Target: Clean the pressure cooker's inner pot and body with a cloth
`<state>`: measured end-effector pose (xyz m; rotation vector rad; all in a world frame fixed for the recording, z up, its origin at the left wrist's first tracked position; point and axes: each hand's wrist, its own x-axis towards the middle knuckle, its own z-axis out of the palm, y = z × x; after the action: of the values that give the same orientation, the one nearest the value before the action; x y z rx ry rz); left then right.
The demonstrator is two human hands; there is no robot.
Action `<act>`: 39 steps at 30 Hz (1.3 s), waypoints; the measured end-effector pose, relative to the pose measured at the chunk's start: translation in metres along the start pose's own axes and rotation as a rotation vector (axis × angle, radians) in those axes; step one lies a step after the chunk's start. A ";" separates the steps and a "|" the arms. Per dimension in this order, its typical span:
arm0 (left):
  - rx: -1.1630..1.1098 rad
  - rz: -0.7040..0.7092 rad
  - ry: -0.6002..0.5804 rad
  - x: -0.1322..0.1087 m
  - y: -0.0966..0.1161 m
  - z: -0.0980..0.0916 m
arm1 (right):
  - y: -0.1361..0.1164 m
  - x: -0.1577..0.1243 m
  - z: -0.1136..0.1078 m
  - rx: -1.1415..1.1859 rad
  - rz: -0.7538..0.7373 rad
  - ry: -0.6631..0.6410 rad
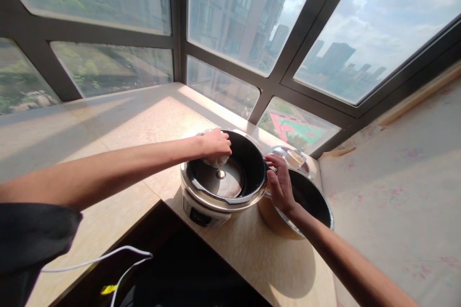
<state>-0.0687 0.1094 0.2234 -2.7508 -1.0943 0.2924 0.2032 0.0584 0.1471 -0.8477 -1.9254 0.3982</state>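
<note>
Nearest, a thin white cable (126, 249) is draped over a dark recess (180, 264) below the pale, marbled ledge (90, 129). On that ledge a round, cream-and-silver electric cooker (219, 220) is set upright and uncovered, so its black interior can be reached from above. Beside it, a round, tan-walled pot (275, 223) with a dark inside is stood close by. The right hand (281, 183) is placed at the cooker's small black side handle (267, 169), probably so the cooker is steadied; whether the handle is gripped cannot be told. By the left hand (215, 145) a crumpled whitish cloth (220, 161) is clutched inside the cooker's far-left wall, apparently bunched to fit the palm. Everything is backed by grey-framed windows (230, 5).
</note>
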 end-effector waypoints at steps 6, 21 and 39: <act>0.073 0.153 0.106 0.020 -0.002 0.015 | -0.002 0.001 0.001 -0.005 -0.015 0.011; -0.299 0.040 0.065 0.053 0.031 -0.018 | -0.003 0.001 0.000 0.000 -0.001 -0.002; -0.501 -0.415 0.845 -0.030 0.038 -0.079 | -0.001 0.002 0.004 0.051 0.012 0.037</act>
<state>-0.0459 0.0549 0.2953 -2.4227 -1.5143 -1.2139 0.1988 0.0591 0.1475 -0.8279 -1.8697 0.4338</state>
